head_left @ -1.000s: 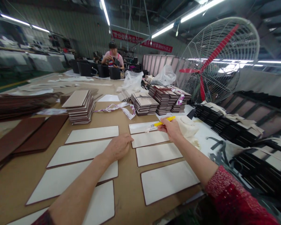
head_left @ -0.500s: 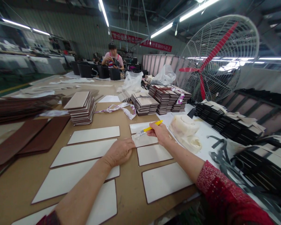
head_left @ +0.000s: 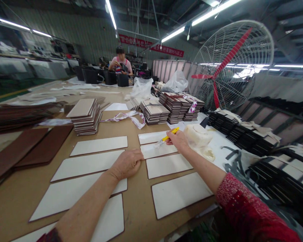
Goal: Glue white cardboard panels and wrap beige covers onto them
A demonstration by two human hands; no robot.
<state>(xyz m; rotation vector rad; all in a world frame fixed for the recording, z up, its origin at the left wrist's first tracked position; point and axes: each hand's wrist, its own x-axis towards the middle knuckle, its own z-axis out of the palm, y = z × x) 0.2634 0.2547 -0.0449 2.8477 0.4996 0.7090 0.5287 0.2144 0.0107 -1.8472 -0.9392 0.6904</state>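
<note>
Your right hand (head_left: pixel 178 139) grips the yellow brush (head_left: pixel 172 132), its tip at the second-farthest panel (head_left: pixel 151 152), right column; your left hand (head_left: pixel 128 164), loosely curled, sits at that panel's left end, likely steadying it; any pinch hidden, cannot tell.

The one view looks from the person's head at the near edge of the surface (head_left: pixel 138 208), facing forward and down along it. The hands (head_left: pixel 128 164) are close; beyond the surface's far end shows a co-worker (head_left: pixel 129 66), past its right side a fan (head_left: pixel 214 76).
</note>
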